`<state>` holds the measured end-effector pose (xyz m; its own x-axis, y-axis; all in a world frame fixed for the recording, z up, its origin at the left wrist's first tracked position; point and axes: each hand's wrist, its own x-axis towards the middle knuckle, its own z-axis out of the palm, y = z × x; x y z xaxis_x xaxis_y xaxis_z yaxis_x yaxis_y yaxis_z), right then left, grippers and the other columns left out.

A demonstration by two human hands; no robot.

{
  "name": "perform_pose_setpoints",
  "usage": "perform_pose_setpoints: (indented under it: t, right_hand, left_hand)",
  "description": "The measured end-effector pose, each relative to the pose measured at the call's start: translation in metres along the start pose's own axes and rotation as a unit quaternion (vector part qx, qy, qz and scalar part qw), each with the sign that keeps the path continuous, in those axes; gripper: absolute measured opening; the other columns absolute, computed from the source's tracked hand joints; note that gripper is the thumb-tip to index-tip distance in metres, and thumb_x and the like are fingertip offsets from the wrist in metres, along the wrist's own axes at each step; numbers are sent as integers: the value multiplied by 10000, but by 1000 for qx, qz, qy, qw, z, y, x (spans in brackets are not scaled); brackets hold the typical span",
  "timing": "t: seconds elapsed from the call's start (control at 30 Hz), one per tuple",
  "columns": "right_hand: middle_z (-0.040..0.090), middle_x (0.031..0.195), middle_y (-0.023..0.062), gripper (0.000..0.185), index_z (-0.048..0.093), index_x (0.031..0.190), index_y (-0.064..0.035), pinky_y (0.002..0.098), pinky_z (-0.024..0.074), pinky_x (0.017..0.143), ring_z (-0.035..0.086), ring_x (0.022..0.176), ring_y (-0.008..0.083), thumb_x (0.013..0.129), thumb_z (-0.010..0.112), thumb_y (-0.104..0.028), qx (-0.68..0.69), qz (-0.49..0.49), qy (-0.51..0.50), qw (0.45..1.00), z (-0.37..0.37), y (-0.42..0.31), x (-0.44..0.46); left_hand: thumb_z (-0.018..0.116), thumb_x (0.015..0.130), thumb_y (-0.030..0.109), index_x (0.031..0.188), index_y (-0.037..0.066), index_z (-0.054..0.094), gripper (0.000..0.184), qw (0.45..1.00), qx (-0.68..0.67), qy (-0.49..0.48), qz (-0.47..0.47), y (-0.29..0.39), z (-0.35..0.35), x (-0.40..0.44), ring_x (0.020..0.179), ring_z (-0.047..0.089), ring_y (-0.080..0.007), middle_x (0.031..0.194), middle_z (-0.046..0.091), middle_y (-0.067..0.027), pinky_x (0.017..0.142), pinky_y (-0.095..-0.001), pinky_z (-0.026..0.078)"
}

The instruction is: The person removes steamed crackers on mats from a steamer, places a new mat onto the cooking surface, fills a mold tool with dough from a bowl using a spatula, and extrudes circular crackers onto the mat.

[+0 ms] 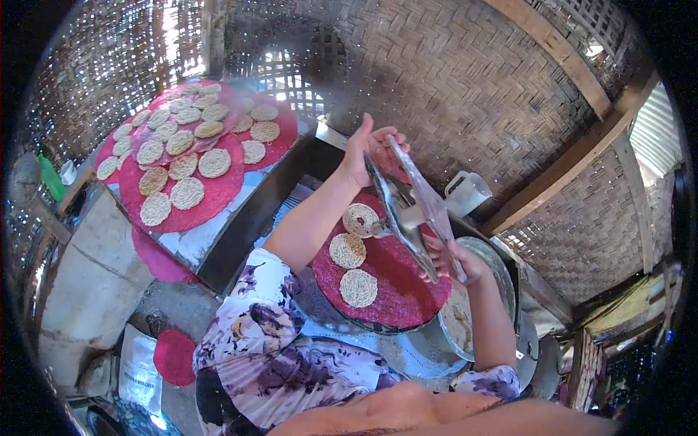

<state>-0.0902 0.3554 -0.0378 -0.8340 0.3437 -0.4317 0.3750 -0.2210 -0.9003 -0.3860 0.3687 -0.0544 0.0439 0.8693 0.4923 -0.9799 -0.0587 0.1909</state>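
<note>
Both my hands hold a pair of long, flat, shiny plates (425, 190), tilted and spread apart in a narrow V; their exact kind is unclear. My left hand (369, 151) is at the upper end, thumb up, with its fingers curled partly behind the plates. At the lower end my right hand (456, 260) closes around them. Below lies a round red mat (396, 287) bearing pale coiled discs of strands. One is a ring with an open middle (360, 220), partly beside the plates; a fuller disc (347, 251) and another disc (358, 288) lie nearer me.
Red mats (218, 190) with many pale discs cover a table at left. A white mug (467, 193) stands behind the plates. Right of the red mat is a large metal basin (494, 254). A woven wall (436, 87) closes the back.
</note>
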Motion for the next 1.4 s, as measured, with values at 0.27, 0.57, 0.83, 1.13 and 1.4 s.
perform_pose_setpoints:
  t: [0.27, 0.57, 0.83, 1.13, 1.4]
  right_hand:
    - [599, 982, 106, 605, 530, 1069, -9, 336, 493, 741, 607, 825, 225, 778, 486, -537, -41, 64, 35, 996, -12, -9, 66]
    - [609, 871, 88, 445, 532, 1042, -24, 279, 504, 580, 603, 676, 161, 810, 539, -404, -55, 54, 59, 995, -21, -13, 64]
    - [615, 880, 120, 511, 536, 1017, 12, 291, 519, 596, 621, 682, 180, 754, 558, -425, -44, 37, 60, 997, -4, 0, 61]
    - [568, 800, 37, 479, 525, 1056, -21, 262, 463, 585, 552, 667, 129, 745, 615, -374, -145, -44, 162, 975, 9, -14, 75]
    - [542, 940, 68, 724, 382, 1233, -43, 289, 468, 613, 551, 729, 146, 678, 657, -420, -92, -173, 183, 963, 21, -28, 54]
  left_hand:
    - [439, 804, 574, 734, 73, 593, 529, 997, -17, 38, 73, 31, -77, -5, 779, 543, -283, 768, 558, -98, 691, -367, 469]
    - [397, 841, 546, 697, 98, 529, 488, 996, -27, 28, 78, 22, -93, -8, 760, 518, -262, 714, 518, -66, 665, -356, 443]
    - [381, 863, 505, 672, 83, 527, 486, 995, -19, 68, 72, 20, -83, -19, 720, 498, -267, 694, 509, -77, 673, -373, 427]
    - [443, 768, 631, 800, 110, 563, 536, 996, 28, 40, 70, 44, -85, 13, 751, 559, -235, 735, 559, -56, 667, -363, 471]
    - [398, 833, 500, 1274, 39, 350, 639, 963, 267, -10, -23, 42, -46, -15, 1099, 472, -263, 1157, 512, -155, 964, -403, 338]
